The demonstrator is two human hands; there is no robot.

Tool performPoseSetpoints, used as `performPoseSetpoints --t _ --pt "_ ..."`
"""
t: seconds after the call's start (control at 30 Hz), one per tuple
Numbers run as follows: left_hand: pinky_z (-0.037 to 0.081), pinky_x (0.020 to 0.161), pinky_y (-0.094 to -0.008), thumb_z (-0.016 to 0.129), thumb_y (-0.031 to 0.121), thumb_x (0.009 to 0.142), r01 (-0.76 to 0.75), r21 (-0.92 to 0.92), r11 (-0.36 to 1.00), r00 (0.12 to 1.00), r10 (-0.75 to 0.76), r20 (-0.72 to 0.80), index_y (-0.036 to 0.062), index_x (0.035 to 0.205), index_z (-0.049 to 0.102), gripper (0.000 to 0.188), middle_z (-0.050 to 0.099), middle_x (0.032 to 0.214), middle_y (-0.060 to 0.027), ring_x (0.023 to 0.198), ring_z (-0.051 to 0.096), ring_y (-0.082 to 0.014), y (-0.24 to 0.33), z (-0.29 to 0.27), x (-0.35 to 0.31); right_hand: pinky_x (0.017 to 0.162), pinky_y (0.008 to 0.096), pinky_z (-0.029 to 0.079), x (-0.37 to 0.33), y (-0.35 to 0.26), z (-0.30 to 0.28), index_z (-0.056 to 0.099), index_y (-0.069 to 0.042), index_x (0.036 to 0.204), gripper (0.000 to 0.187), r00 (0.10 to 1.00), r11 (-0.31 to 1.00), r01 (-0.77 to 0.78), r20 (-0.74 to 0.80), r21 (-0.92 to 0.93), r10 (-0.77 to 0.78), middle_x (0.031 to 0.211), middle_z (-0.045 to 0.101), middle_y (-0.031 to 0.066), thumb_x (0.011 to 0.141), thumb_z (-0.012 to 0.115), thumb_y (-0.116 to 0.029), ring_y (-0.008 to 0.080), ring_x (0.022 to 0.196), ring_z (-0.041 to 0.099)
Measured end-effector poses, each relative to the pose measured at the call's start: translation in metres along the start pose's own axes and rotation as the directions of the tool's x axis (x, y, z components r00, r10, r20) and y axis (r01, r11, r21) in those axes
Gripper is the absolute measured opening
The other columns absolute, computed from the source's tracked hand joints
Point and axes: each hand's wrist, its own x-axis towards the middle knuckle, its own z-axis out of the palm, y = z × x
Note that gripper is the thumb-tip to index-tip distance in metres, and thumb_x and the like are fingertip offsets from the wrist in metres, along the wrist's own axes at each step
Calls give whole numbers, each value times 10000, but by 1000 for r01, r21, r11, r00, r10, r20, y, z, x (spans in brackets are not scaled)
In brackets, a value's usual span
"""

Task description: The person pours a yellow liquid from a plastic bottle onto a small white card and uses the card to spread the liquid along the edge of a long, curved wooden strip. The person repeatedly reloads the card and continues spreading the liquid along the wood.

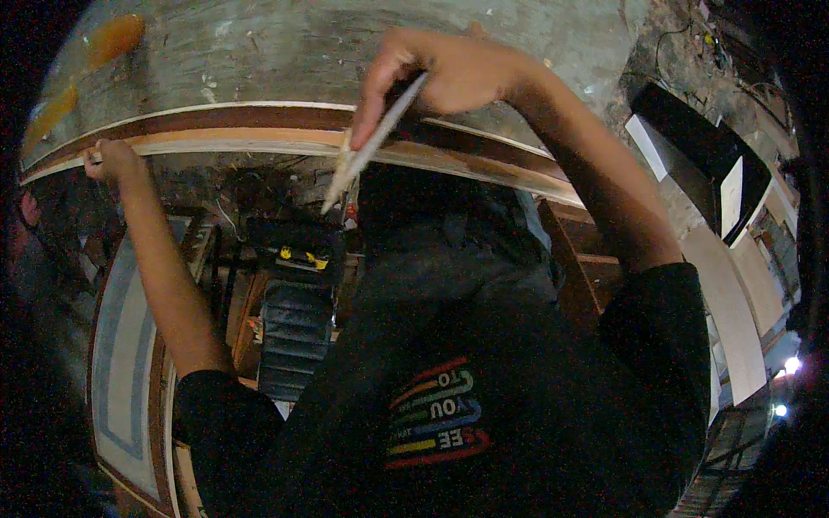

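Observation:
A long wooden board (pixel 294 139) with brown and pale bands runs across in front of me, its edges bent by the lens. My left hand (pixel 114 162) is closed at the board's left end, its fingers at the edge. Above the middle of the board, my right hand (pixel 432 73) pinches a thin, pale, flat strip (pixel 373 148). The strip slants down to the left across the board, and its narrow tip reaches past the near edge. Its exact kind is unclear, and whether it touches the board cannot be told.
A framed panel (pixel 117 345) with grey and pale bands leans at the left. Below the board are a dark padded seat (pixel 296 337) and yellow-and-black items (pixel 302 257). Pale planks (pixel 734 319) and a black panel (pixel 704 155) lie at the right. Beyond stretches a stained grey floor (pixel 285 52).

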Motion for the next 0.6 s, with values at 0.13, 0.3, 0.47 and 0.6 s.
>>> performPoseSetpoints --t 0.13,0.3,0.47,0.6 --pt "525 640 -443 628 156 863 135 -36 990 991 -136 -13 197 1219 562 365 621 964 -158 833 613 -270 -6 -16 24 842 332 546 -37 0 2 774 5 1013 425 994 992 103 18 67 -104 964 767 137 647 557 18 198 874 702" --pt "525 659 -481 618 270 852 336 -48 941 941 -338 -26 121 1139 591 324 620 917 -144 838 616 -280 0 -26 50 882 313 546 -92 4 2 779 2 1002 422 1000 986 -3 3 166 3 1000 769 137 634 575 31 198 933 717" --pt "525 665 -493 606 294 852 314 -35 949 948 -315 -39 89 1097 603 320 610 884 -134 820 610 -281 3 -20 51 937 360 540 -140 2 2 774 34 981 476 992 961 -125 4 246 128 1032 752 186 559 559 74 271 1003 712" --pt "525 663 -488 596 266 858 175 21 984 983 -173 -63 86 1084 603 289 597 865 -128 794 602 -277 5 -2 35 935 377 544 -179 2 3 777 41 952 455 975 946 -207 -24 250 220 1028 748 209 535 602 88 293 1019 713"
